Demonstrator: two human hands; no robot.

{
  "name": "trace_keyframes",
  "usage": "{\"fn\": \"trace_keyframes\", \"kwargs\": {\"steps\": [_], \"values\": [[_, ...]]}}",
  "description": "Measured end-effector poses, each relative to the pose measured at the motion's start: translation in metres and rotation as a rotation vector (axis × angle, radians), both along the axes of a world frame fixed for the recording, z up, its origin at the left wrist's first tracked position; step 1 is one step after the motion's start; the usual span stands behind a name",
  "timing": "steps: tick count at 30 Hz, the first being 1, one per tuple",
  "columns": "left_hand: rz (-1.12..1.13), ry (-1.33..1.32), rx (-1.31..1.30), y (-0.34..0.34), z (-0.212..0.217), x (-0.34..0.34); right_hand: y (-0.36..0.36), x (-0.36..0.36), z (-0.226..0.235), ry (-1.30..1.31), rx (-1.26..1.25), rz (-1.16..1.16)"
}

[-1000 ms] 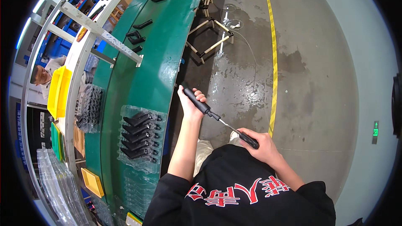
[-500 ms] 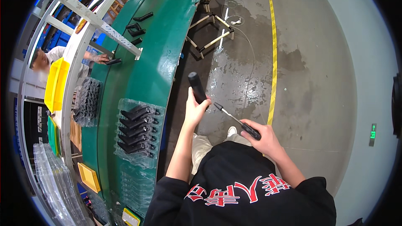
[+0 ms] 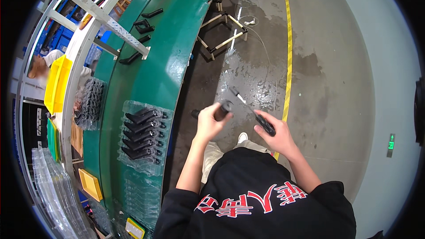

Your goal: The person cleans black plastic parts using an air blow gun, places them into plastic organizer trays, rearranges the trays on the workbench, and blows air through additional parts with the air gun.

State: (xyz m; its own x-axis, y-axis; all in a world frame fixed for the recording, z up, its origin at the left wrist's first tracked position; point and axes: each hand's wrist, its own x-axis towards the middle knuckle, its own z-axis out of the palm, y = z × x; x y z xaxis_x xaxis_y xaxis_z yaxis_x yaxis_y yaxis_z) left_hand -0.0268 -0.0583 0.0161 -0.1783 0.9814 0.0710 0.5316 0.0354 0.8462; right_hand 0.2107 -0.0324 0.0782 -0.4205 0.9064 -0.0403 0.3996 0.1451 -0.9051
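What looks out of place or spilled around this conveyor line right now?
A wet patch spreads over the grey floor beside the green conveyor, up to the yellow line. A tan tube frame lies in it, with a thin cable looped loosely nearby. The tray of black parts on the belt looks orderly.

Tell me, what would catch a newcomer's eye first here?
Probably the person's two hands at centre: the left hand grips a dark cylinder, the right hand a slim black-handled tool. To the left curves a long green conveyor, bearing a clear tray of black parts.
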Motion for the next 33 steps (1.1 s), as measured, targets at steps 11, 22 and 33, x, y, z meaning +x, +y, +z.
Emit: {"fn": "trace_keyframes", "kwargs": {"steps": [11,22,33], "values": [[0.003,-0.017,0.188,-0.009,-0.004,0.004,0.016,0.008,0.037,0.024,-0.079,0.253],[0.047,0.371,0.218,-0.013,-0.002,-0.045,0.001,0.019,0.049,-0.169,-0.032,0.341],[0.061,0.418,0.188,-0.027,-0.012,-0.051,0.0,0.004,0.049,-0.198,-0.169,0.35]]}}
